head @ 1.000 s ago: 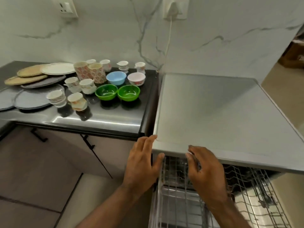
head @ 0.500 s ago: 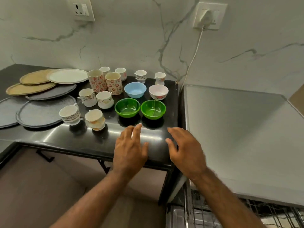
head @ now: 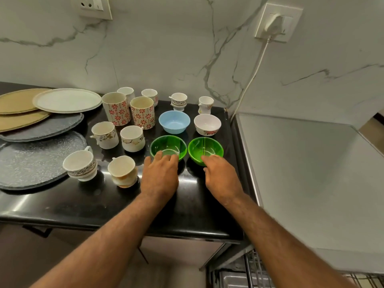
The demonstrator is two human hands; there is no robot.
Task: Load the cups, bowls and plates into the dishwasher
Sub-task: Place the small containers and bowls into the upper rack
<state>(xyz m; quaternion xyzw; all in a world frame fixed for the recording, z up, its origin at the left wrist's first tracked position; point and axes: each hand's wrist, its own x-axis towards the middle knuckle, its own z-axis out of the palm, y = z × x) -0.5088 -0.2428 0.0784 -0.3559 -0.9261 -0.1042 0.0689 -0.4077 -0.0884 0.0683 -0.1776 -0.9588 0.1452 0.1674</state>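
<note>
Hands have left the dishwasher rack (head: 257,275) and crossed to the black surface (head: 83,204). Left hand (head: 160,177) touches the near rim of the left green bowl (head: 168,145); right hand (head: 223,179), the right green bowl (head: 205,147). Fingers outstretched, nothing gripped; both bowls sit there, likely first to load.

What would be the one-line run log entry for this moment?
phase: reach | left hand: open, at left green bowl rim | right hand: open, at right green bowl rim | held: nothing

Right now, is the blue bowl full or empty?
Empty: the blue bowl sits upright, and its bare inside shows down to the bottom.
</note>
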